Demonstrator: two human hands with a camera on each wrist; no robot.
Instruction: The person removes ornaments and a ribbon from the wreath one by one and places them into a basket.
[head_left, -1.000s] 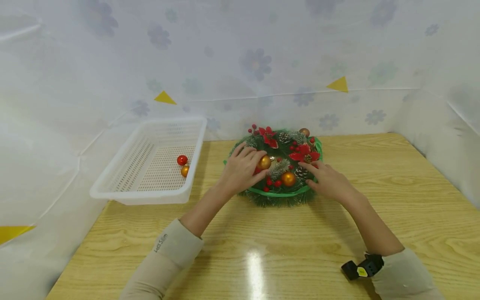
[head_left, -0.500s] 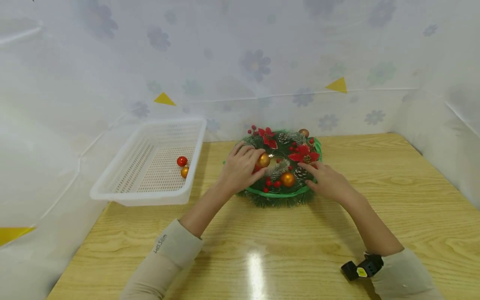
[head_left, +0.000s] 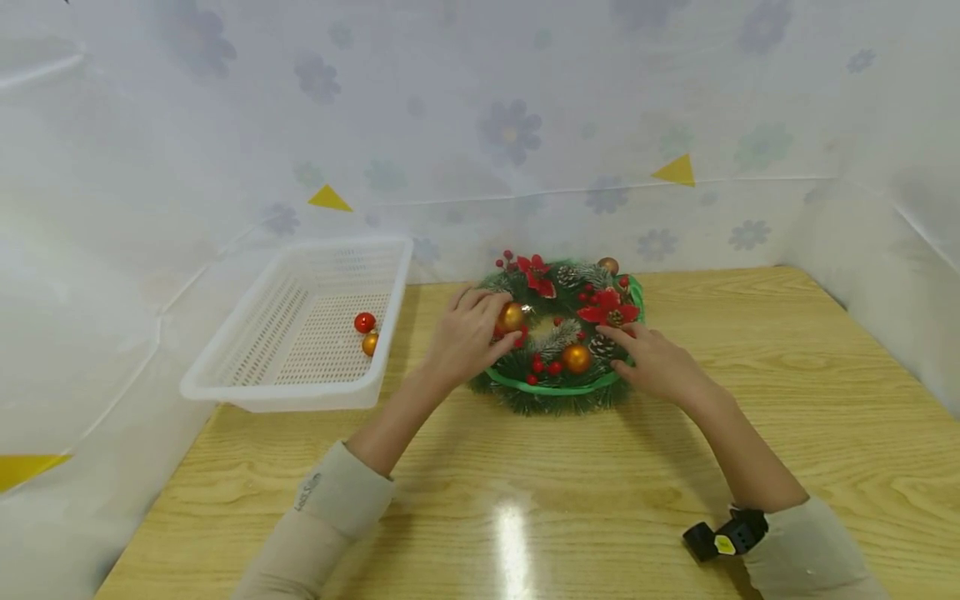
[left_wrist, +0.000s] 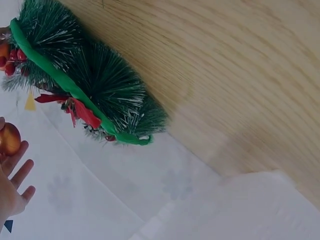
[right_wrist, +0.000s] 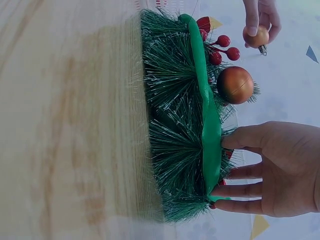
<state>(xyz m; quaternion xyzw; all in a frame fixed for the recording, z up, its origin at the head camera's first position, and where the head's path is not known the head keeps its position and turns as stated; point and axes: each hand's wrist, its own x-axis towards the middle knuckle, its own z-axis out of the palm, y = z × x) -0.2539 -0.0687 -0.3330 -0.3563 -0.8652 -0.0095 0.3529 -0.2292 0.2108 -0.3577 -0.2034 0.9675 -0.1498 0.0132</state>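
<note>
A gold bauble point(head_left: 512, 317) with a metal cap is pinched between the thumb and fingers of my left hand point(head_left: 463, 342). The right wrist view shows this bauble point(right_wrist: 256, 37) held apart from the wreath, above its far side. The green Christmas wreath point(head_left: 558, 404), edged with green ribbon point(right_wrist: 212, 145), lies on the table and carries red poinsettias, pine cones, red berries and another gold bauble point(head_left: 577, 359) at the front. On its right side rests my right hand point(head_left: 660, 365), fingers extended and touching the ribbon edge by a red poinsettia point(head_left: 609, 309). Part of the wreath's left side is behind my left hand.
Left of the wreath stands a white perforated plastic basket point(head_left: 285, 392). Inside it lie a red bauble point(head_left: 364, 322) and a gold bauble point(head_left: 370, 344). A flower-patterned white sheet point(head_left: 450, 108) hangs behind the wooden table point(head_left: 585, 500).
My left hand has shifted left across the wreath with the gold bauble, showing more of the greenery and red petals below it. My right hand has stayed in place.
</note>
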